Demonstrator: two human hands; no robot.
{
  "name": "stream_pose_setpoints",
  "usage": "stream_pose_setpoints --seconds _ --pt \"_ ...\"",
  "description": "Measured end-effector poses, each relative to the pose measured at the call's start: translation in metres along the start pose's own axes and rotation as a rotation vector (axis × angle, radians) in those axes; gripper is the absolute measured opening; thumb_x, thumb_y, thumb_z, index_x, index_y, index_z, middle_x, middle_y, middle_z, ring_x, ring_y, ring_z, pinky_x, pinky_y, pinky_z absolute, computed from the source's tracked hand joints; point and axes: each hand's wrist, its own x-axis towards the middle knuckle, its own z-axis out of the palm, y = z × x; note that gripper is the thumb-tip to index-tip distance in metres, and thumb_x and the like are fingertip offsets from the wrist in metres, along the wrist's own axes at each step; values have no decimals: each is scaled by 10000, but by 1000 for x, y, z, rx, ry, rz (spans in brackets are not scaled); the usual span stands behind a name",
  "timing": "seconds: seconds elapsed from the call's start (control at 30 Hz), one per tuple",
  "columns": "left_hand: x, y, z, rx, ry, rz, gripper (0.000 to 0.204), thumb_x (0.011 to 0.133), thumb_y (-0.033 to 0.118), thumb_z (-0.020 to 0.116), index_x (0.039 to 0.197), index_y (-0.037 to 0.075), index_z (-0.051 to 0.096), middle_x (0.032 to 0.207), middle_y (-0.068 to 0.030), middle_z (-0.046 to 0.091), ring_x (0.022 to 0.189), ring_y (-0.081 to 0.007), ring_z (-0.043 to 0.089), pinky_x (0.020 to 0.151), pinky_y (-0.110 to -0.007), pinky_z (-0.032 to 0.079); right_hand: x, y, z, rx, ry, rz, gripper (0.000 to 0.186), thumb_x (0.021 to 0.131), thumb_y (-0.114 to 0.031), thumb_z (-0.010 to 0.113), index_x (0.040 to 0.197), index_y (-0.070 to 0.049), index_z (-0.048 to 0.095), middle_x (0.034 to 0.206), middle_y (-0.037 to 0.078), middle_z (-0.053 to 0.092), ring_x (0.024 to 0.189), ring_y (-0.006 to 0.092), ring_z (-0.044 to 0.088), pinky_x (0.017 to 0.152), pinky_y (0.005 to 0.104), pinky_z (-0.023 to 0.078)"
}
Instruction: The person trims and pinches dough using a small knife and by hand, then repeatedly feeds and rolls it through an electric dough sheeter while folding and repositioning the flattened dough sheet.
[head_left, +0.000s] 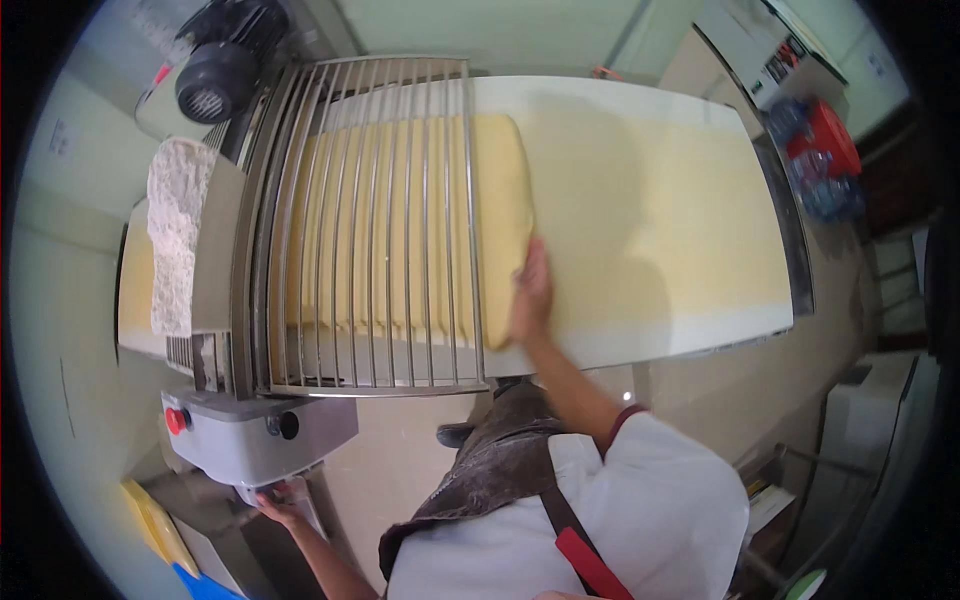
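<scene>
A thick pale-yellow dough slab (502,180) lies on the sheeter's flour-tinged belt (660,215), mostly beneath a steel bar guard (387,260). My right hand (530,290), slightly blurred, rests against the slab's right edge with fingers extended. At lower left, my left hand (280,505) reaches under the grey control box (250,440), which has a red button (177,420); its fingers curl at a part there that I cannot make out.
A motor (215,85) and a flour-covered tray (178,235) sit at left. Water jugs (830,195) and a red container (830,135) stand at right. A white cabinet (850,450) is lower right, and yellow and blue items (160,525) lie lower left.
</scene>
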Motion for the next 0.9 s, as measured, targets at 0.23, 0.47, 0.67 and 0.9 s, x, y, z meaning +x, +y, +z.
stream_pose_setpoints --seconds 0.23,0.47,0.67,0.9 --pt "-3 -33 -30 -118 106 -96 675 843 581 589 1221 25 532 1137 -64 559 1004 -185 550 711 -335 489 26 -11 12 -813 -713 -353 692 852 15 529 1472 17 221 1524 226 241 1412 334 264 1172 437 172" --pt "-7 23 25 -6 70 -39 626 816 576 644 1035 -8 588 815 -62 596 688 -156 561 606 -307 455 13 -11 84 -1408 -1481 -901 777 900 -449 512 1494 -47 215 1550 167 215 1445 322 180 1156 561 99" --pt "-10 17 24 74 225 34 666 788 613 664 973 -23 594 706 -68 592 629 -167 584 544 -292 457 16 -49 51 -1429 -1445 -576 537 857 -211 530 1374 -99 434 1428 159 421 1365 335 349 1139 522 205" --pt "-16 20 23 -13 228 -3 670 749 577 734 947 -47 591 691 -92 605 576 -177 596 528 -305 475 8 -70 79 -839 -677 -754 293 905 -107 488 1162 -39 610 1264 183 553 1244 340 465 1091 465 306"
